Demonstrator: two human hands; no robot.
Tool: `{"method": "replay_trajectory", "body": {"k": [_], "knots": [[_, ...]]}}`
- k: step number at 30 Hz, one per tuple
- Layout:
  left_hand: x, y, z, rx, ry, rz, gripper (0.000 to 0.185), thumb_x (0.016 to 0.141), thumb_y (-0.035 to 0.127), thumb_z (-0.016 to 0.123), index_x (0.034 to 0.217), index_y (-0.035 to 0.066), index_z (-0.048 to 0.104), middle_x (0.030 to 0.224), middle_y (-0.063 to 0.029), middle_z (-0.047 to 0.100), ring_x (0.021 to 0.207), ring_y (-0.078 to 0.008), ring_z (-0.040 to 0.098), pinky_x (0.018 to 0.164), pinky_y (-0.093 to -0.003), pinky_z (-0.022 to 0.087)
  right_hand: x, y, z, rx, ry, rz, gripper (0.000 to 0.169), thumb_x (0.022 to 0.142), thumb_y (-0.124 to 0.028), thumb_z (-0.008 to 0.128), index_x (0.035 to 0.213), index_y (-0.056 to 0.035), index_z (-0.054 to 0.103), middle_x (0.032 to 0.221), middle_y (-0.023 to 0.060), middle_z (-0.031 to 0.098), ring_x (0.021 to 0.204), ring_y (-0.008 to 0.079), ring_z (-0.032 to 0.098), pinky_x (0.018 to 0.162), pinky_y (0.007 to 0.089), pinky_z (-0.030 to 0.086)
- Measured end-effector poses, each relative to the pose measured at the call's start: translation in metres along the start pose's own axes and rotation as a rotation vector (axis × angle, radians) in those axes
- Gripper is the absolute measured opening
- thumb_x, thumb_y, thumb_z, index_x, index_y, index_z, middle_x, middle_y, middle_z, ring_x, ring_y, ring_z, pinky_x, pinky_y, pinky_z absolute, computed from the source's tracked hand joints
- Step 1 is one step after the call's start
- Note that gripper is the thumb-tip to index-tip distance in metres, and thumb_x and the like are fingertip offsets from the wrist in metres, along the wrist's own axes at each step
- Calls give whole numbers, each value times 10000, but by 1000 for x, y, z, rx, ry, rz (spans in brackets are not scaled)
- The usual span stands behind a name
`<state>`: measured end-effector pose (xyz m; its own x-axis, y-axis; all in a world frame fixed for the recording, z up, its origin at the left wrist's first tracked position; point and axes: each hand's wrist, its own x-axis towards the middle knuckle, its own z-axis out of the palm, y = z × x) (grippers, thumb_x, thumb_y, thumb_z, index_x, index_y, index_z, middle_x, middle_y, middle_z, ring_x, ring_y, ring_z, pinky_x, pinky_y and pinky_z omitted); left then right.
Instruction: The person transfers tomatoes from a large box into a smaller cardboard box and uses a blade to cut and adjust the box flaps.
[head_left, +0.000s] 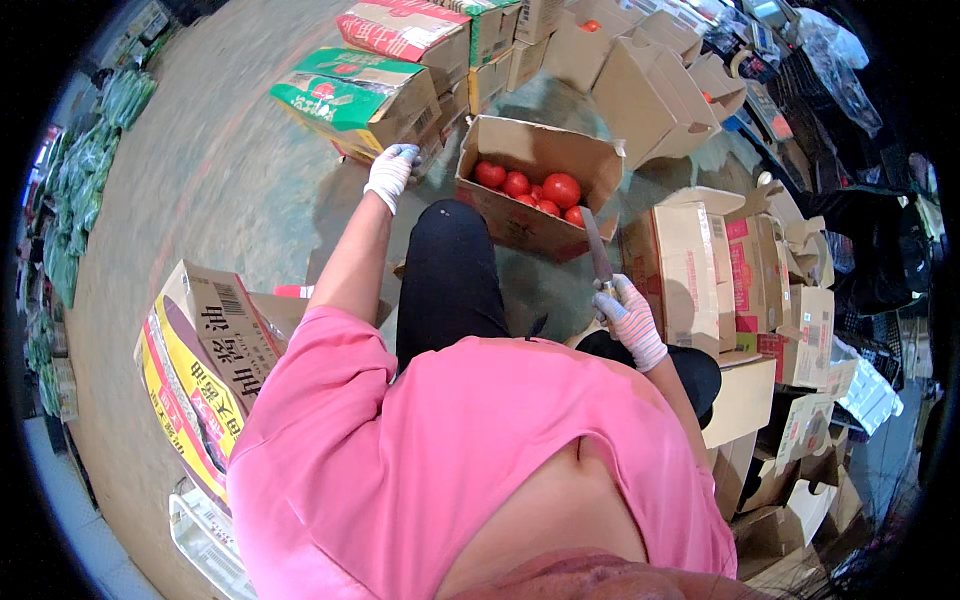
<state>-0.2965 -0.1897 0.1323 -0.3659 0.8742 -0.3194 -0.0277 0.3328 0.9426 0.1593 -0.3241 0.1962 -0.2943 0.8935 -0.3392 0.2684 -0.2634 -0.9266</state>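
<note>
My right hand (630, 319), in a striped knit glove with grey fingertips, grips the handle of a knife (598, 247). The blade points up and away from me, its tip over the near right corner of an open cardboard box (525, 229). Several red tomatoes (561, 190) lie inside that box. My left hand (394, 172), gloved alike, is at the near corner of a closed green and tan carton (352, 94); its fingertips are by the carton's lower edge, and whether they grip it I cannot tell.
More cartons (405, 30) are stacked beyond the green one. Open cardboard boxes (652, 97) stand behind and along the right. A yellow and tan carton (217, 360) and a white plastic basket (202, 532) are at my left. Bagged green vegetables (75, 180) lie at the far left.
</note>
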Motion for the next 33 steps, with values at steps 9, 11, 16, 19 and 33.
{"method": "replay_trajectory", "body": {"k": [9, 11, 16, 19, 33], "knots": [[1, -75, 30, 34, -200, -171, 310, 880, 256, 598, 1125, 68, 592, 926, -65, 649, 753, -177, 605, 632, -321, 508, 79, -65, 15, -776, -154, -268, 359, 852, -288, 665, 1106, -47, 584, 900, 201, 647, 863, 375, 626, 757, 408, 499], [1, -97, 37, 7, -234, -224, 351, 868, 283, 612, 1144, 66, 599, 962, -76, 649, 795, -190, 611, 665, -329, 513, 112, -87, 25, -935, -193, -343, 353, 847, -297, 665, 1087, -50, 587, 914, 210, 645, 874, 378, 625, 753, 413, 498], [-3, -109, 40, 23, -266, -271, 382, 848, 300, 652, 1133, 49, 606, 970, -88, 653, 784, -179, 610, 654, -320, 506, 181, -110, 46, -1042, -351, -405, 236, 848, -274, 631, 951, -67, 581, 843, 197, 626, 825, 394, 602, 712, 462, 484], [-6, -104, 39, 60, -292, -271, 392, 842, 314, 664, 1113, 36, 610, 918, -80, 648, 752, -162, 592, 647, -313, 496, 208, -112, 59, -1138, -423, -481, 229, 852, -271, 625, 958, -71, 586, 850, 196, 629, 829, 389, 606, 717, 456, 492], [-7, -87, 60, 97, -833, -287, 686, 922, 588, 412, 1233, -2, 570, 1221, -156, 604, 1121, -265, 557, 993, -333, 381, 280, -107, 95, -1383, -633, -536, 177, 834, -208, 604, 931, -68, 555, 804, 195, 611, 799, 375, 605, 678, 465, 490]]}}
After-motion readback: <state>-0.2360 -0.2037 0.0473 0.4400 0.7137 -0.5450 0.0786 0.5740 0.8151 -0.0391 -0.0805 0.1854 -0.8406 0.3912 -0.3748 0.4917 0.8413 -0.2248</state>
